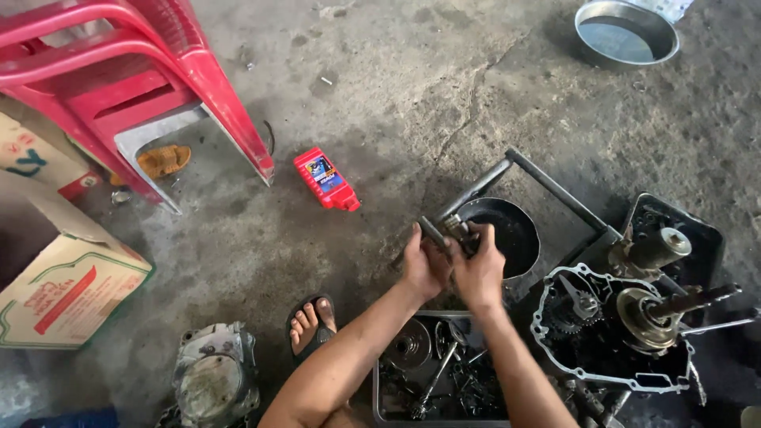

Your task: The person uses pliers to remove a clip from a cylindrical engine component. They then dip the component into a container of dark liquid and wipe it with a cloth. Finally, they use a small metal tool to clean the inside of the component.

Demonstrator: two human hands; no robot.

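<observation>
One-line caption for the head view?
Both hands, left and right, grip a small metal part over a black pan beside an opened engine.

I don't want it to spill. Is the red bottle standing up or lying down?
Lying down. The red bottle rests flat on its side on the concrete floor, label facing up, beside the red plastic chair.

Bare forearms, no sleeves, no gloves.
Left hand (422,268) and right hand (478,273) grease-smudged; one foot (309,323) in dark open-toed sandal, below-left of grip.
</observation>
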